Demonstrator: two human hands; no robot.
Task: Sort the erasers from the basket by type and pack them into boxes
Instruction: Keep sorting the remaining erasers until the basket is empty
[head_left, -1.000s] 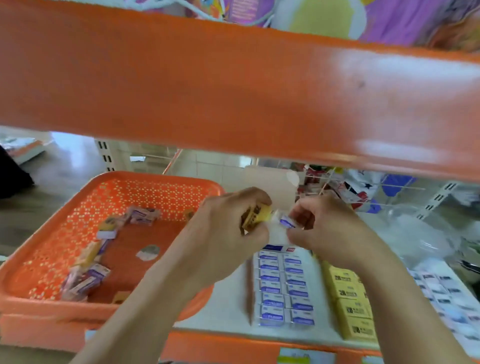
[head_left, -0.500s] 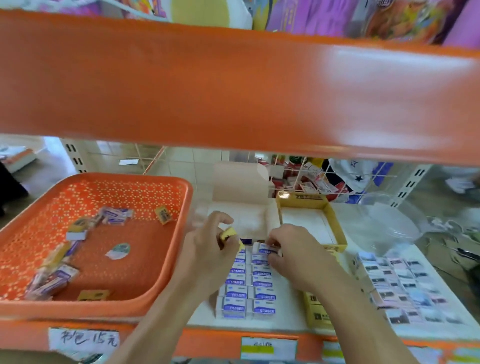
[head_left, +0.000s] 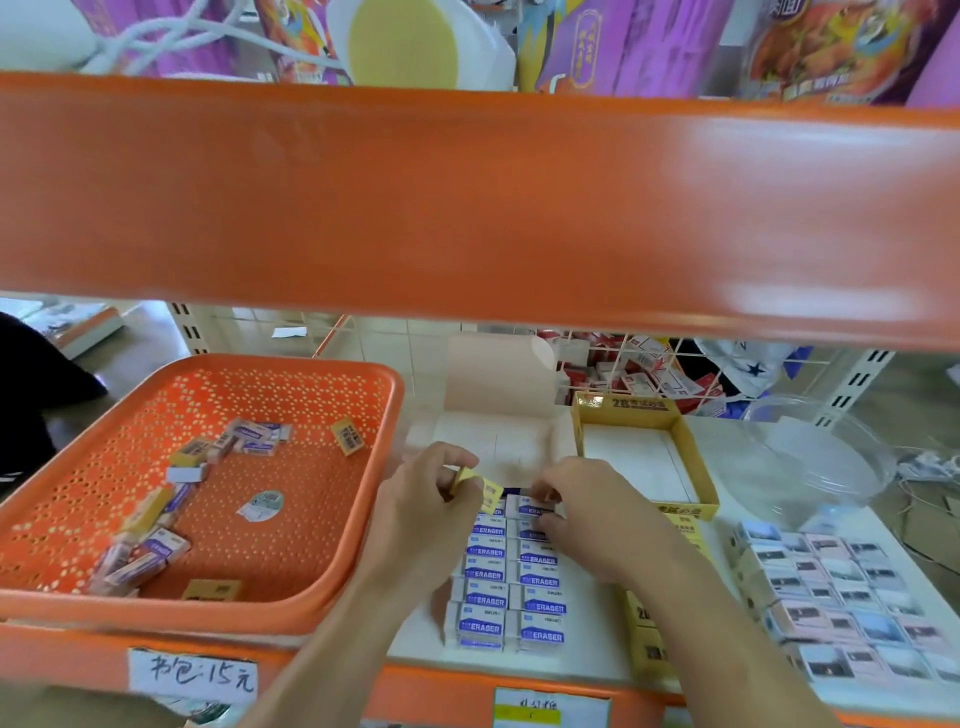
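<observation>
White shelf (head_left: 592, 639); left hand (head_left: 421, 514) round yellow eraser (head_left: 488, 493), right hand (head_left: 587, 519) round blue eraser (head_left: 524, 506)

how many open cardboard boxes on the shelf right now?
2: a white box, lid up, just right of the orange basket; a yellow box beside it on its right. More may be hidden farther back.

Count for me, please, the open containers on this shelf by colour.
Orange basket: 1
White box: 1
Yellow box: 1
Clear plastic dish: 1
Total: 4
</observation>
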